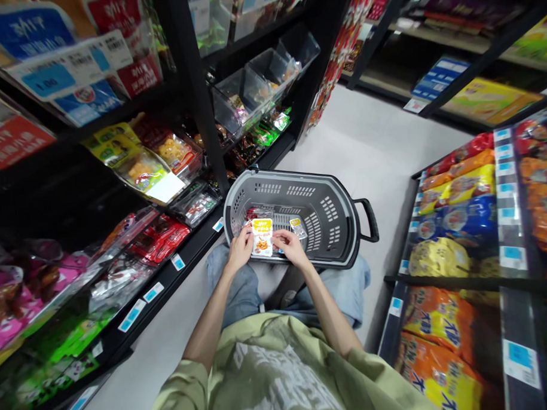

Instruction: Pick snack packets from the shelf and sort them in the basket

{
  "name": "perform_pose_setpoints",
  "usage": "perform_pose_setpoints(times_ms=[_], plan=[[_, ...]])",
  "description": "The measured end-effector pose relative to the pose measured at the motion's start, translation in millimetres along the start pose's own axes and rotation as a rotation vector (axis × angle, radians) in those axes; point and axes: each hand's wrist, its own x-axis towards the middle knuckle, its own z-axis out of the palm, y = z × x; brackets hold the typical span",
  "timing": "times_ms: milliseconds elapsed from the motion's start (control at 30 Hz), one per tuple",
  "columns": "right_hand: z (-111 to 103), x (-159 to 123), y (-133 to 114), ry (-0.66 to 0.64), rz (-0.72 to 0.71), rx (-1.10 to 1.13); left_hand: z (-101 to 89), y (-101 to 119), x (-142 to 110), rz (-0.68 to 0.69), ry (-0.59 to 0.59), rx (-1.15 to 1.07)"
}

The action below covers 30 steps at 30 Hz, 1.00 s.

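Nearest is the olive-green cotton T-shirt with pale lettering [279, 372], and beyond it the light-blue denim jeans [235, 290], knees bent on either side of the near rim of the basket. The left hand [241, 249] has thumb and fingers nearly closed, pinching the left edge of a flat, white-and-yellow printed packet [262, 236]. The right hand [292, 247] is curled, its fingertips drawn together on the packet's right edge. The packet is held tilted, printed face up, over the near side of the grey perforated plastic basket [346, 226], whose black plastic handle [370, 219] juts out to the right. Inside lie a small clear packet with a yellow label [297, 228] and some dark-red glossy packets [258, 213]

Since the grip takes only the edges, the slick film could slide free if either pinch loosened, probably dropping the packet into the basket. Pulling the hands apart could crease or tear it. A knee pushed against the basket might shift it

Farther off, glossy red packets [160, 237] fill the left shelf, and orange-and-yellow plastic bags [434, 319] the right. Beyond are clear plastic bins [269, 79], pale smooth floor [343, 149] and a yellow cardboard box [485, 102]
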Motion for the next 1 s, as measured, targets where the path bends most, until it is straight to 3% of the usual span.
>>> perform_pose_setpoints(times_ms=[1000], plan=[[0.3,-0.3,0.0,0.001,-0.006,0.033,0.3,0.1,-1.2,0.001,0.009,-0.043]])
